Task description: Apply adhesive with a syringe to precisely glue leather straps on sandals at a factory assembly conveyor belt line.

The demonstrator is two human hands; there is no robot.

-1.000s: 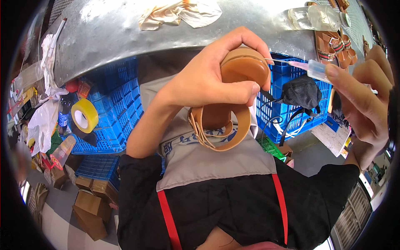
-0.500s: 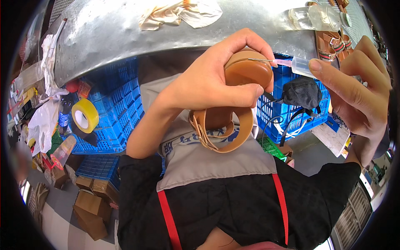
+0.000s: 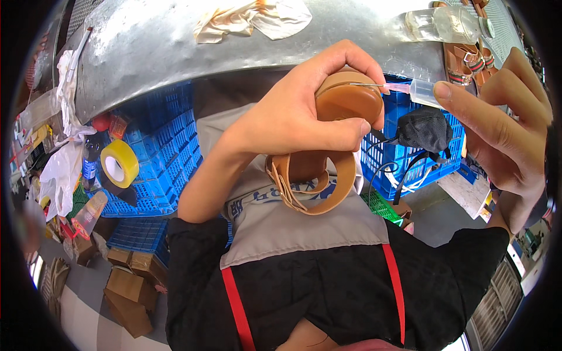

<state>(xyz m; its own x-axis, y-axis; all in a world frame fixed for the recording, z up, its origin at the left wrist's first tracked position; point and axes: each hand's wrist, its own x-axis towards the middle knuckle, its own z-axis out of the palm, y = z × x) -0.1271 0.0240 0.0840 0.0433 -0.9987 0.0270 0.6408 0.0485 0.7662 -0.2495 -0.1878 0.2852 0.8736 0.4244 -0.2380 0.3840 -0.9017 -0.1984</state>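
My left hand (image 3: 293,117) grips a tan sandal (image 3: 345,102) by its sole, held up in front of my chest, with its brown straps (image 3: 310,184) looping below. In my right hand (image 3: 506,123) is a small clear syringe (image 3: 418,90) with a pink hub. Its thin needle points left and its tip rests against the top edge of the sandal's sole.
A grey metal table (image 3: 175,47) curves across the top, with a crumpled cloth (image 3: 252,17), a clear bottle (image 3: 448,23) and more sandals (image 3: 468,58) on it. Blue crates (image 3: 158,152) stand below it. A yellow tape roll (image 3: 119,164), a black mask (image 3: 427,128) and cardboard boxes (image 3: 126,292) lie around.
My right hand has brought the syringe leftward until its needle reaches the sandal's sole. The left hand has kept the sandal almost still.
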